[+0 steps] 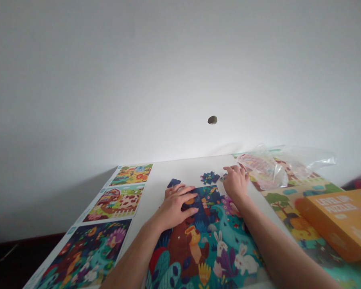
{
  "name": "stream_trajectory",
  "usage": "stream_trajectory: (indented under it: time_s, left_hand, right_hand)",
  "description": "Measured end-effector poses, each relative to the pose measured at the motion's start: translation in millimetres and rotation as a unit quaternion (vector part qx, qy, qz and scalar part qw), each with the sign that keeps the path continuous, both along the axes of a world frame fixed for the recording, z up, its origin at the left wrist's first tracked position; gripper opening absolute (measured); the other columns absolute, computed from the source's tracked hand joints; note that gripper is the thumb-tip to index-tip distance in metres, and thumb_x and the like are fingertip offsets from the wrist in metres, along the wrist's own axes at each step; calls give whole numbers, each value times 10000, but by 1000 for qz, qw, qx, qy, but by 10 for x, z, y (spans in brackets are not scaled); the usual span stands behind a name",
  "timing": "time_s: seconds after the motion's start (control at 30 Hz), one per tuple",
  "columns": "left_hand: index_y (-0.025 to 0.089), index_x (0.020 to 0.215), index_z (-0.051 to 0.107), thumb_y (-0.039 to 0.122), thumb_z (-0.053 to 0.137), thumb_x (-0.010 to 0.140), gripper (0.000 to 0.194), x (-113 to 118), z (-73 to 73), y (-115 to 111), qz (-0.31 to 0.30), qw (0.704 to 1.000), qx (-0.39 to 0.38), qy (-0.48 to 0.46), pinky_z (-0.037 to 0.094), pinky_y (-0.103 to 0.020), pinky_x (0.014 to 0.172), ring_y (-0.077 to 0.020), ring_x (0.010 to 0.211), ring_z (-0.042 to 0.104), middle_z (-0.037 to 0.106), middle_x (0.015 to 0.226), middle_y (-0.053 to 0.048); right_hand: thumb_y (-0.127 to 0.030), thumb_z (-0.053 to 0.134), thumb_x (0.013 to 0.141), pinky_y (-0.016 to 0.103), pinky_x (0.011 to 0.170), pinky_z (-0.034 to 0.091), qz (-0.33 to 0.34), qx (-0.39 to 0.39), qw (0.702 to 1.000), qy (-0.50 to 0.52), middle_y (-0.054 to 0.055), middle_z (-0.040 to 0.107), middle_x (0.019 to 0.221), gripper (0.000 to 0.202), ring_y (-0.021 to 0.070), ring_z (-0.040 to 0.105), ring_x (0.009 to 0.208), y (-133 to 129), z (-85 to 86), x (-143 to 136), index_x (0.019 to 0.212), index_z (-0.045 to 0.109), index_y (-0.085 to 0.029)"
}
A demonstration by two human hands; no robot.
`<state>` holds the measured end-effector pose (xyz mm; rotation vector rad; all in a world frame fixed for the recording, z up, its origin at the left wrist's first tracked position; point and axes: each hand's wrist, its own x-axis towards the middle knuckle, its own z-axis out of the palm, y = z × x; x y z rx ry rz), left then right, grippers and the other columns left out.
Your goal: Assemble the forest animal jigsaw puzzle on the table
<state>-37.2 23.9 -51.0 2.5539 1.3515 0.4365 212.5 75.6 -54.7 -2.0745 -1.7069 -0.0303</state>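
My left hand (179,204) lies with fingers spread over the upper left part of a jigsaw puzzle (209,241) of a night forest, with a bear and white rabbits. Just beyond its fingertips a dark blue puzzle piece (173,183) rests on the white table. My right hand (236,182) is past the puzzle's upper right corner, its index finger stretched to the left and the other fingers partly bent. Beside it, a small puzzle piece (223,177) shows partly; the thumb is hidden. Between the hands, beyond the puzzle's top edge, lie joined blue pieces (209,178).
At left, a sheet with three pictures (111,202) lies along the table (144,208). To the right are a crumpled clear plastic bag (273,168), another colourful picture sheet (284,214) and an orange puzzle box (333,224). A wall (168,80) with a hole stands behind.
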Motion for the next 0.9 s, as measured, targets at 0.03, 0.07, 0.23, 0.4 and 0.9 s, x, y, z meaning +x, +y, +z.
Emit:
stream_trajectory:
  time_s: [0.03, 0.07, 0.23, 0.4, 0.9]
  left_hand:
    - [373, 1254, 599, 483, 598, 859, 410, 0, 5, -1, 1, 1000, 2, -1, 280, -531, 1088, -302, 1327, 364, 510, 1420, 22]
    - [370, 1251, 603, 480, 601, 858, 409, 2, 8, -2, 2, 1000, 3, -3, 279, -528, 1088, -301, 1323, 369, 514, 1416, 18]
    - [359, 1245, 612, 462, 618, 850, 408, 6, -4, -8, -1, 1000, 9, -13, 285, -518, 1084, -294, 1306, 388, 526, 1404, 4]
    - [365, 1242, 612, 453, 622, 849, 403, 3, -21, -8, 0, 1000, 14, -14, 293, -509, 1084, -286, 1301, 396, 533, 1394, 7]
    - [357, 1259, 601, 452, 611, 853, 416, 2, -3, -11, -2, 1000, 11, -5, 288, -526, 1082, -303, 1308, 379, 514, 1413, 2]
  right_hand:
    - [-228, 507, 897, 420, 928, 288, 23, 4, 1000, -3, 88, 547, 1300, 345, 292, 435, 1177, -3, -3, -12, 1218, 621, -283]
    - [-280, 516, 903, 424, 929, 293, 56, 0, 998, -2, 70, 524, 1341, 343, 294, 423, 1190, -4, -7, -26, 1232, 610, -302]
    - [-393, 536, 891, 425, 928, 309, 121, -63, 991, 16, 57, 600, 1227, 352, 279, 470, 1130, 28, -51, -59, 1225, 611, -312]
    - [-316, 502, 904, 440, 943, 305, 63, -40, 997, 5, 84, 530, 1341, 360, 290, 430, 1187, 51, -89, -29, 1250, 592, -272]
    - [-332, 648, 825, 478, 1008, 211, 173, -35, 984, 12, 73, 636, 1187, 476, 287, 459, 1144, 47, -48, -181, 1286, 552, -268]
